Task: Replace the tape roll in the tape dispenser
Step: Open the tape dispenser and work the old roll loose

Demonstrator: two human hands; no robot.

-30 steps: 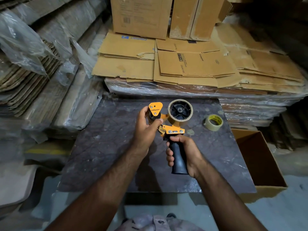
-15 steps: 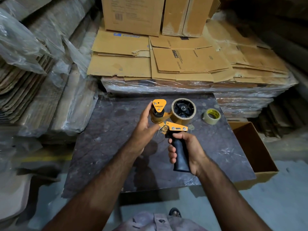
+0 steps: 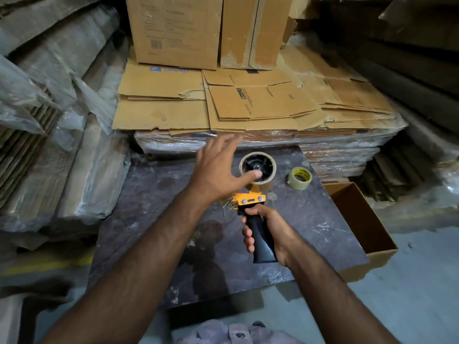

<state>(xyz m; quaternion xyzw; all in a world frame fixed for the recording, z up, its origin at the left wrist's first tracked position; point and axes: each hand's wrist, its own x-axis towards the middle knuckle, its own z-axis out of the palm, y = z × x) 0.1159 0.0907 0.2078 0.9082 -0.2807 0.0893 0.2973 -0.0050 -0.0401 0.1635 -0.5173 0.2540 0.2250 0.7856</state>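
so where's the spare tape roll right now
In the head view the spare tape roll lies on the dark tabletop, right of the dispenser, near the open cardboard box.

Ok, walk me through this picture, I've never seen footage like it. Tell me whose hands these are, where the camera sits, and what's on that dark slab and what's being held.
The camera is worn on a person's head and looks down at their own two bare hands; no machine is involved. The right hand has its grip closed round the black handle of an orange tape dispenser. A nearly used-up roll sits on the dispenser's wheel. The left hand is open above the dispenser, fingers spread, thumb at the roll's edge; it holds nothing. On the dark table lies a separate roll of tape, to the right of the dispenser. An open cardboard box stands beside the table, and flattened cartons are stacked behind.
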